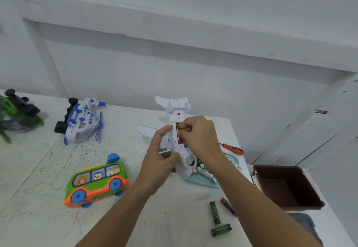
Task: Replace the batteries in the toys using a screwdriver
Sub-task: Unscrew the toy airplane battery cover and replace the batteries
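At frame centre our left hand [161, 153] grips the upturned plane [175, 108]; our right hand [199, 133] pinches a red battery [177, 125] in its open bay.

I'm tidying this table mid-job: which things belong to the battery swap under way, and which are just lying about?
In use: white plane, held by left hand, right hand at its red batteries; screwdriver; tray of white batteries.
Lying about: bus, helicopter, green toy, brown box.

Both forearms bare, reaching forward and converging. Left hand [160, 157] curled round toy plane [175, 107], thumb across its side. Right hand [199, 136] knuckles up, fingers [187, 129] bunched, tips pinching red battery [177, 125].
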